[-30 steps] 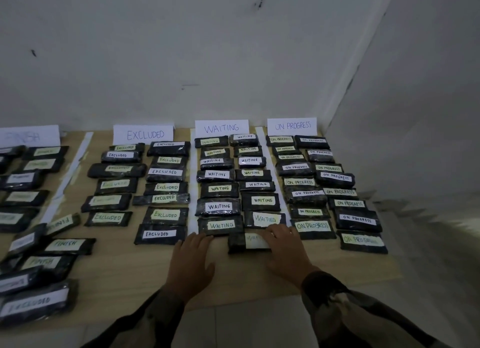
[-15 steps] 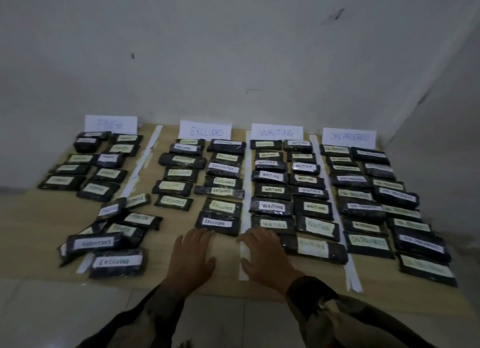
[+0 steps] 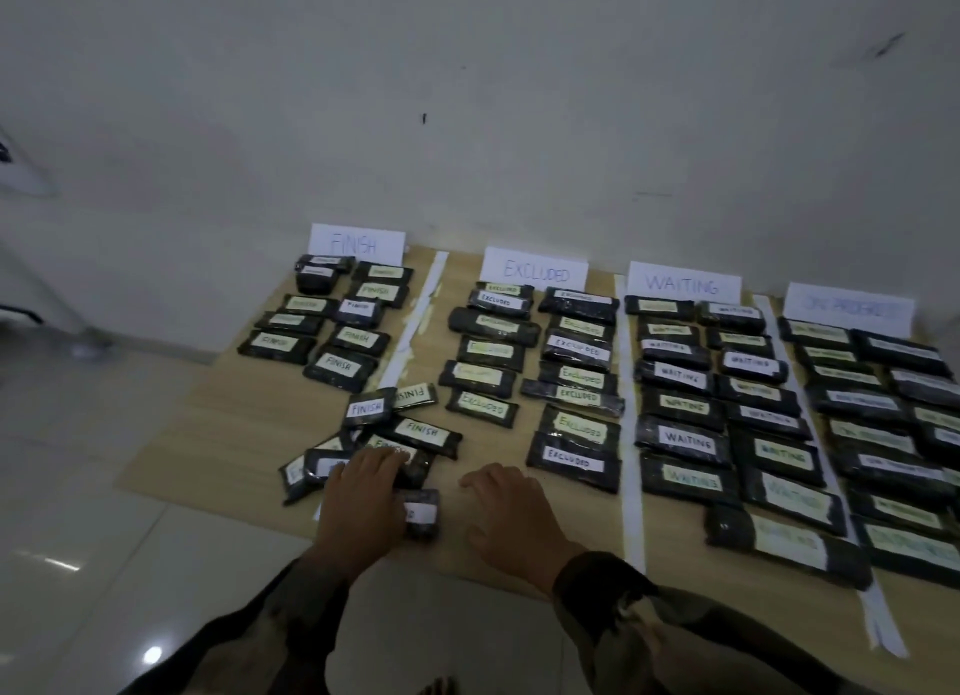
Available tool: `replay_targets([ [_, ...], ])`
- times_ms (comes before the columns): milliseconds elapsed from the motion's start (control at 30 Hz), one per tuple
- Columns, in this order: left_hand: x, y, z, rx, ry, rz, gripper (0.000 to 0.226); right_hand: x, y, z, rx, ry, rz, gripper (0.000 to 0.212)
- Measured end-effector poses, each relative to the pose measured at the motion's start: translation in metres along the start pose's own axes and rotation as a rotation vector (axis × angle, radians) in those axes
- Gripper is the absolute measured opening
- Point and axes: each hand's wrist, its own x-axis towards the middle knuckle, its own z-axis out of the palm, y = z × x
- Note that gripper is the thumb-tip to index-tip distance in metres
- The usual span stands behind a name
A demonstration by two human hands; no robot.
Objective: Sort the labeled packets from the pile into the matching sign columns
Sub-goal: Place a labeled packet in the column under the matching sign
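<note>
Black packets in the pile (image 3: 415,437) lie nearer you than the FINISH sign (image 3: 356,244), your left hand (image 3: 363,492) resting flat-fingered on them, your right hand (image 3: 511,512) spread empty beside; next, grasp one and read its label to choose its column.

**Left hand reaches the pile**

The left hand (image 3: 363,492) has slid off the bare board (image 3: 249,434) onto the pile (image 3: 415,432), fingers laid across it. The right hand (image 3: 511,512) has left the WAITING packet (image 3: 784,544), well right of the pile, and lies flat just beside the pile.
</note>
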Motion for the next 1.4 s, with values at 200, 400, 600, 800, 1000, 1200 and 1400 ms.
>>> replay_targets([
  [200, 0.01, -0.052, -0.005, -0.057, -0.023, 0.058, 0.05, 0.032, -0.038, 0.025, 0.023, -0.081, 0.064, 0.073],
  [400, 0.013, -0.068, -0.004, -0.078, 0.053, 0.176, 0.05, 0.04, -0.045, 0.042, 0.01, -0.063, 0.098, 0.075],
  [600, 0.019, -0.067, 0.006, -0.037, -0.054, 0.208, 0.053, 0.036, -0.031, 0.037, 0.163, -0.046, 0.119, 0.068],
  [800, 0.03, -0.055, 0.015, -0.023, -0.075, 0.338, 0.051, 0.026, -0.017, 0.033, 0.263, -0.006, 0.15, 0.063],
  [1000, 0.042, -0.042, 0.02, -0.047, -0.054, 0.348, 0.041, 0.008, 0.0, 0.029, 0.28, 0.085, 0.185, 0.054],
  [1200, 0.051, -0.02, 0.021, -0.075, -0.024, 0.403, 0.04, -0.012, 0.024, 0.021, 0.29, 0.171, 0.303, 0.056],
  [1400, 0.064, 0.003, 0.029, 0.007, -0.107, 0.5, 0.049, -0.04, 0.05, 0.007, 0.276, 0.219, 0.449, 0.064],
])
